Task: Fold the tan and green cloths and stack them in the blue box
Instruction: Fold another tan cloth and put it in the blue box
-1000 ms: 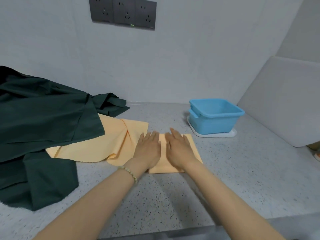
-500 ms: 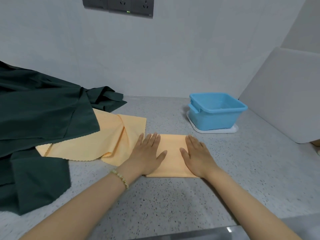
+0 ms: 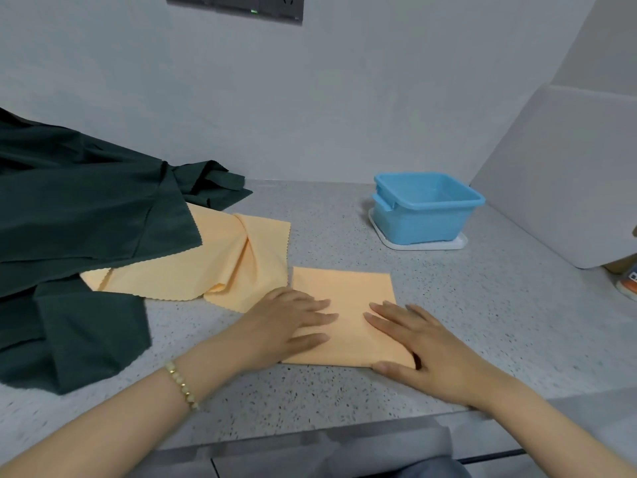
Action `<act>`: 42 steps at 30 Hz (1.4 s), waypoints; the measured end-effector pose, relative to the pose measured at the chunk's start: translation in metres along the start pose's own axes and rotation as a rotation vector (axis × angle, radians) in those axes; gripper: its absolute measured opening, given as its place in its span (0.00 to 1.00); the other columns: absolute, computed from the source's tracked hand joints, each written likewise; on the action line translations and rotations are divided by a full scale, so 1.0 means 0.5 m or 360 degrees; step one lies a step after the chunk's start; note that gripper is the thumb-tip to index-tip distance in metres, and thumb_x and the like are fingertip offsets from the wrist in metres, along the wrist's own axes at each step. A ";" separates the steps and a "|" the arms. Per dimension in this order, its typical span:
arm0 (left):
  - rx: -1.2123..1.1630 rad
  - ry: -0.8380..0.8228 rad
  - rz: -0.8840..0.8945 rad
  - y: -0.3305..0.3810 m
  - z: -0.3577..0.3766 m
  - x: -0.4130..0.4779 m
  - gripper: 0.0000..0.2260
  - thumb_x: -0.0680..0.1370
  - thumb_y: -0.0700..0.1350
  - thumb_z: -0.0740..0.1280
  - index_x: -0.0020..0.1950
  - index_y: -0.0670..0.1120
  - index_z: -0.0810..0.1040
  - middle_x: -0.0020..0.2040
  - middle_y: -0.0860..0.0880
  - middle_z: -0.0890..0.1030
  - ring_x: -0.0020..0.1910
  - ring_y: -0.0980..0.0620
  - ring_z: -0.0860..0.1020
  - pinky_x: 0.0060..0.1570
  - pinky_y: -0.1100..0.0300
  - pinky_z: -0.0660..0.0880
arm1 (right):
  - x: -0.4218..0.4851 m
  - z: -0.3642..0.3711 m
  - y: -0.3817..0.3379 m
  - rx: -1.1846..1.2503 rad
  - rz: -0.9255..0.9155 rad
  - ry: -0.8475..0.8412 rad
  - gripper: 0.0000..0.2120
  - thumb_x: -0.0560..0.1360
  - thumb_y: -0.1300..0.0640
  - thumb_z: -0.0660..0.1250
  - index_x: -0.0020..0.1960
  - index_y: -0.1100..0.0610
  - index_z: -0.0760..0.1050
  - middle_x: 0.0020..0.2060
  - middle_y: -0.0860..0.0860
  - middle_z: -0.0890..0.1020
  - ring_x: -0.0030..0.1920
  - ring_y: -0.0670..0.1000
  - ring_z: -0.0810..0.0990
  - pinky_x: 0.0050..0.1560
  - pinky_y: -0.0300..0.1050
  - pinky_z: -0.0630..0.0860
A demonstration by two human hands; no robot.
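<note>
Folded tan cloth [image 3: 344, 294]: laid flat on the countertop [image 3: 482, 322], near its front edge, about midway along.
Left hand [image 3: 289, 322]: spread flat with straight fingers, pressed on the folded cloth's left side; nothing is gripped.
Right hand [image 3: 424, 346]: fingers laid straight over the cloth's right front corner, thumb set against its near edge.
Second tan cloth [image 3: 213, 267]: spread unfolded just to the left, partly covered by the green cloths [image 3: 79, 215] heaped at the left edge.
Blue box [image 3: 427, 208]: stood on a white tray [image 3: 458, 243] toward the back right corner.
</note>
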State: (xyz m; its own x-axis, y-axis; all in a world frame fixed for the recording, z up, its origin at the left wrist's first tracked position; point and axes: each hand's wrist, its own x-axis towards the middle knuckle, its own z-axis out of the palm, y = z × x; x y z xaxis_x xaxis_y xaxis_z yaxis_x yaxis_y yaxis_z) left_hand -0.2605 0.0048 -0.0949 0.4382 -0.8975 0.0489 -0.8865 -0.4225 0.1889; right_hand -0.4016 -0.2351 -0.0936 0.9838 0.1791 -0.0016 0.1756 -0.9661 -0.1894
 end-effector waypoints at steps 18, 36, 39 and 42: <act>0.0056 0.0457 -0.0147 -0.034 -0.003 -0.037 0.11 0.78 0.50 0.65 0.59 0.53 0.77 0.52 0.57 0.75 0.56 0.55 0.70 0.53 0.66 0.57 | 0.014 -0.012 0.032 0.0461 0.0189 0.0558 0.07 0.73 0.56 0.70 0.50 0.52 0.82 0.44 0.42 0.79 0.44 0.43 0.79 0.45 0.41 0.75; -0.0148 0.0180 -0.1025 -0.021 -0.051 0.058 0.20 0.79 0.58 0.61 0.31 0.50 0.68 0.32 0.52 0.72 0.47 0.47 0.77 0.62 0.53 0.63 | 0.101 0.003 0.027 0.0460 0.0868 0.0839 0.13 0.76 0.49 0.66 0.36 0.54 0.71 0.37 0.49 0.75 0.40 0.51 0.73 0.44 0.44 0.67; -0.0142 0.0021 -0.1043 -0.026 -0.067 0.071 0.16 0.78 0.59 0.62 0.39 0.48 0.74 0.41 0.49 0.80 0.50 0.48 0.78 0.63 0.53 0.63 | 0.119 -0.009 -0.013 0.0220 0.0684 0.1016 0.10 0.77 0.51 0.64 0.55 0.56 0.73 0.52 0.50 0.76 0.51 0.52 0.74 0.53 0.47 0.68; -0.0073 -0.0087 -0.1067 -0.025 -0.077 0.084 0.17 0.78 0.59 0.62 0.51 0.46 0.78 0.50 0.48 0.81 0.53 0.48 0.77 0.61 0.54 0.65 | 0.162 -0.016 -0.058 0.0123 0.0444 0.0801 0.19 0.80 0.50 0.58 0.69 0.55 0.69 0.69 0.51 0.69 0.68 0.53 0.68 0.68 0.47 0.60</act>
State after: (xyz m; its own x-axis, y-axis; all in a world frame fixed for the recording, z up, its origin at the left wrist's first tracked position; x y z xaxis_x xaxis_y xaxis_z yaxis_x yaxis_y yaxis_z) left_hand -0.2252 -0.0227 -0.0577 0.8822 -0.4487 -0.1428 -0.4176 -0.8857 0.2028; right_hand -0.3268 -0.1939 -0.0805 0.8914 -0.2092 0.4020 -0.0774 -0.9443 -0.3198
